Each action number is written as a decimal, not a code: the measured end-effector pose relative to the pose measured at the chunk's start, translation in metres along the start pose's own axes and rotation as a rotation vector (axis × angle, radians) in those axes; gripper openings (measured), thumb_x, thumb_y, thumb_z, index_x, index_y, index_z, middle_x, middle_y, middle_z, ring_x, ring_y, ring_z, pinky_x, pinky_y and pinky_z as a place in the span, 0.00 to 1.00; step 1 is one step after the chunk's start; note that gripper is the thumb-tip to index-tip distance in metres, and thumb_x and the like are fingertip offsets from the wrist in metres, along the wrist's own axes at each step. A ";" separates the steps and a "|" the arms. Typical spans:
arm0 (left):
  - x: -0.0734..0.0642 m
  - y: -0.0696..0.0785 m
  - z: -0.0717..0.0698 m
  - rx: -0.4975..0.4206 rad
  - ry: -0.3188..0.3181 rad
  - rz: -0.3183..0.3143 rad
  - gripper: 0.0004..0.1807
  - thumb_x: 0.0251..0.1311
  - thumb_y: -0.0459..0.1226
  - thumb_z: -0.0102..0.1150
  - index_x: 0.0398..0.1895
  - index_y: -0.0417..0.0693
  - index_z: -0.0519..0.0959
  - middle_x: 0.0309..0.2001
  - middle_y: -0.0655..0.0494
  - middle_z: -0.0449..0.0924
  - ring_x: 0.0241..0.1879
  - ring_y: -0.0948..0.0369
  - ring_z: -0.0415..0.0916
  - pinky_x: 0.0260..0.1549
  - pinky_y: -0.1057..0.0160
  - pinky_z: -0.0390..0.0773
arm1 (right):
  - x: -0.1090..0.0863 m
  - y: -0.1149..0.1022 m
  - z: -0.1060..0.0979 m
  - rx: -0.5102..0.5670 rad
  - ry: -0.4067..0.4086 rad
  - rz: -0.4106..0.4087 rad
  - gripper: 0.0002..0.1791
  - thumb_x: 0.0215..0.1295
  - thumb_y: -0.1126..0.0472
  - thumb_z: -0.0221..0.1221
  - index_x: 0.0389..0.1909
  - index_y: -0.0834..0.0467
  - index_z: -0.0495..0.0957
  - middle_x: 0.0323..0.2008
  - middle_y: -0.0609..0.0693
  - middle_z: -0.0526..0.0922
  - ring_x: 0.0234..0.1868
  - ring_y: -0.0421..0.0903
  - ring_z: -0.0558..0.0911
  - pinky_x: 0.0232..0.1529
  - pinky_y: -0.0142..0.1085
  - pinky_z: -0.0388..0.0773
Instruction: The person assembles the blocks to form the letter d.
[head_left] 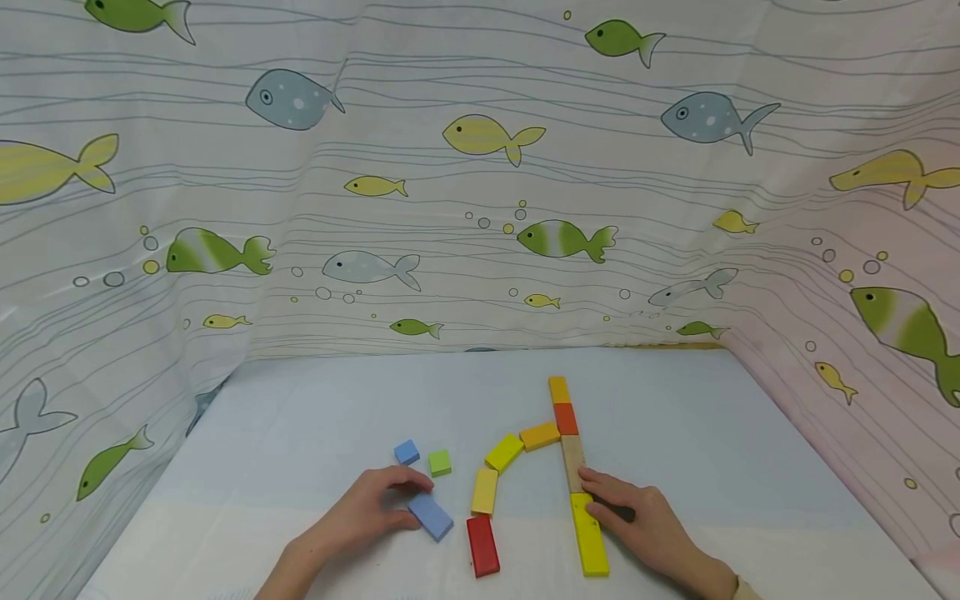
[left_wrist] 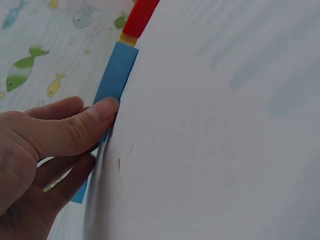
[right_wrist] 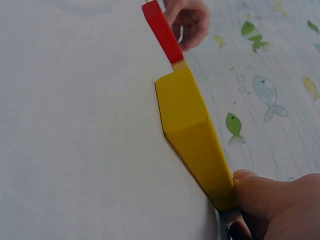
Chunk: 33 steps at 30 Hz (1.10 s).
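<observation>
My left hand (head_left: 363, 507) pinches the near end of a blue rectangular block (head_left: 432, 518) lying on the table. In the left wrist view the thumb presses that blue block (left_wrist: 116, 70). My right hand (head_left: 648, 517) reaches in from the right, its thumb touching a long yellow block (head_left: 590, 537) and its index finger at a plain wooden block (head_left: 572, 462). These two stand in a straight row with an orange-red block (head_left: 566, 419) and an orange block (head_left: 558, 389). From the row curves an arc: orange block (head_left: 540, 436), yellow block (head_left: 504, 452), pale yellow block (head_left: 485, 492), red block (head_left: 483, 547).
A small blue block (head_left: 407, 452) and a small green block (head_left: 440, 462) lie beyond my left hand. The white table (head_left: 315, 417) is bordered at the back and sides by a fish-patterned curtain (head_left: 450, 225).
</observation>
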<state>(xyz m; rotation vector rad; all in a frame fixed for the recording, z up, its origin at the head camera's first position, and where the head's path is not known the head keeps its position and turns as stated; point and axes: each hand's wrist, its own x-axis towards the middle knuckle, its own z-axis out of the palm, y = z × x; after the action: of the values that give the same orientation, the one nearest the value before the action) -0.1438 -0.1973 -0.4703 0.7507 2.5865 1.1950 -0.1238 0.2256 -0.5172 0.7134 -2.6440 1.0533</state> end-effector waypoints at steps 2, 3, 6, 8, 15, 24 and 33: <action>0.000 0.000 0.001 -0.011 -0.011 -0.001 0.23 0.52 0.38 0.74 0.53 0.55 0.82 0.50 0.65 0.84 0.53 0.64 0.79 0.56 0.64 0.78 | 0.000 0.000 0.000 0.003 -0.003 0.006 0.22 0.67 0.47 0.62 0.59 0.48 0.82 0.60 0.38 0.80 0.60 0.43 0.80 0.54 0.35 0.81; 0.000 0.000 0.002 -0.012 -0.016 -0.002 0.22 0.53 0.38 0.74 0.53 0.55 0.82 0.49 0.66 0.84 0.53 0.64 0.79 0.56 0.64 0.78 | 0.000 0.000 0.000 0.004 -0.005 0.010 0.22 0.67 0.47 0.62 0.59 0.48 0.82 0.60 0.37 0.80 0.60 0.43 0.80 0.55 0.35 0.81; 0.000 -0.001 0.003 -0.005 -0.026 -0.009 0.21 0.53 0.37 0.74 0.52 0.58 0.82 0.49 0.68 0.84 0.53 0.66 0.79 0.56 0.65 0.78 | 0.000 0.000 0.000 0.008 -0.013 0.022 0.22 0.68 0.46 0.61 0.59 0.48 0.81 0.60 0.37 0.80 0.60 0.43 0.80 0.55 0.35 0.81; 0.000 -0.002 0.003 -0.003 -0.032 -0.017 0.20 0.53 0.37 0.74 0.51 0.58 0.83 0.48 0.69 0.84 0.53 0.67 0.79 0.56 0.66 0.77 | 0.000 -0.001 0.000 0.009 -0.018 0.029 0.22 0.68 0.46 0.61 0.59 0.48 0.81 0.60 0.37 0.80 0.60 0.43 0.80 0.55 0.35 0.81; 0.001 -0.004 0.000 -0.019 -0.032 -0.032 0.20 0.52 0.42 0.75 0.49 0.59 0.83 0.46 0.70 0.84 0.51 0.67 0.79 0.55 0.67 0.78 | 0.001 -0.001 -0.001 0.011 -0.020 0.035 0.22 0.68 0.46 0.61 0.59 0.48 0.81 0.60 0.37 0.80 0.60 0.43 0.80 0.55 0.35 0.80; 0.003 0.006 0.006 -0.102 -0.026 0.025 0.19 0.52 0.44 0.74 0.49 0.56 0.84 0.45 0.67 0.85 0.48 0.67 0.80 0.54 0.66 0.79 | 0.001 0.000 0.000 0.004 -0.007 0.005 0.21 0.67 0.47 0.62 0.59 0.50 0.82 0.60 0.38 0.80 0.60 0.44 0.80 0.55 0.35 0.81; 0.007 0.027 0.031 -0.163 -0.060 0.045 0.18 0.52 0.43 0.75 0.47 0.57 0.84 0.45 0.67 0.85 0.47 0.68 0.80 0.52 0.66 0.80 | 0.001 -0.001 -0.001 0.012 -0.001 -0.004 0.21 0.67 0.49 0.63 0.58 0.51 0.82 0.60 0.40 0.81 0.59 0.43 0.80 0.54 0.34 0.81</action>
<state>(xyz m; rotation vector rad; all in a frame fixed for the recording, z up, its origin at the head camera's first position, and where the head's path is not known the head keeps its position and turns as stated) -0.1282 -0.1584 -0.4705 0.8005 2.4017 1.3552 -0.1242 0.2248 -0.5157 0.7218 -2.6375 1.0695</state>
